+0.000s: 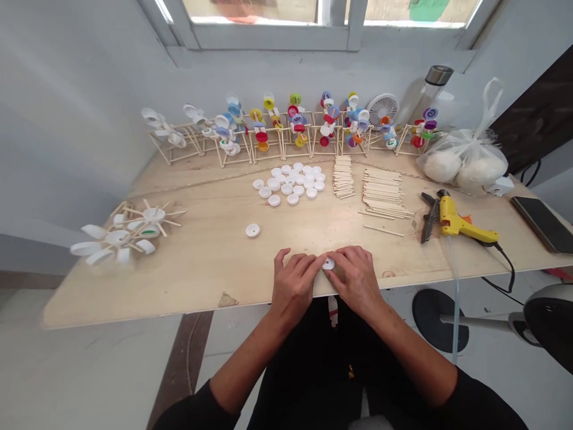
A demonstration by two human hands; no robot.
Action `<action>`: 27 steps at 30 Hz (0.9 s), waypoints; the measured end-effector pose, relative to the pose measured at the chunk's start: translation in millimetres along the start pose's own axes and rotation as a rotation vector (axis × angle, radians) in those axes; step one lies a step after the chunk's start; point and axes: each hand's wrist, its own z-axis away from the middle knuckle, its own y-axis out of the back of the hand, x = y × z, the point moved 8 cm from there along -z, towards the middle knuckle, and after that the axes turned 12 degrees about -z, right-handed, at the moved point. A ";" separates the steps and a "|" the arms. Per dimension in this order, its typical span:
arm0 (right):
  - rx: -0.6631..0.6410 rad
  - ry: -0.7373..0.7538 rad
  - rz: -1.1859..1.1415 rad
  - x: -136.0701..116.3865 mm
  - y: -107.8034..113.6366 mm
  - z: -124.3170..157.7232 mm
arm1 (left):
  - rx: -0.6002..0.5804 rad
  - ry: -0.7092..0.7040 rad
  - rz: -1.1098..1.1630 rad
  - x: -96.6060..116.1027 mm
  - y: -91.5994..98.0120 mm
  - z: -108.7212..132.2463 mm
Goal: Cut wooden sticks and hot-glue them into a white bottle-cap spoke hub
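Observation:
At the table's front edge, my left hand (294,285) and my right hand (357,278) meet around a white bottle cap (329,264) with a small dark spot or hole at its middle. The fingertips of both hands are closed on the cap's rim from either side. A single white cap (253,230) lies apart, up and left of my left hand. Farther back sits a cluster of white caps (290,182). Right of it are a pile of short wooden sticks (343,177) and a pile of longer sticks (382,192).
A yellow glue gun (452,218) rests on its stand at the right, near a phone (544,224). Stick-and-cap wheels (119,237) lie at the left. Along the wall stand several stick frames with coloured caps (298,128), a small fan (382,109) and a plastic bag (465,158).

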 end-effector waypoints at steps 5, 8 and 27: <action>-0.007 -0.002 0.007 -0.6 -1.0 0.1 | -0.018 0.146 0.088 -14.3 8.0 6.7; -0.005 0.009 0.008 -3.7 -3.7 -1.6 | -0.056 0.214 0.105 -21.6 9.4 13.4; 0.039 0.013 -0.142 -12.6 -3.6 -8.6 | -0.070 0.338 0.144 -53.5 13.2 16.6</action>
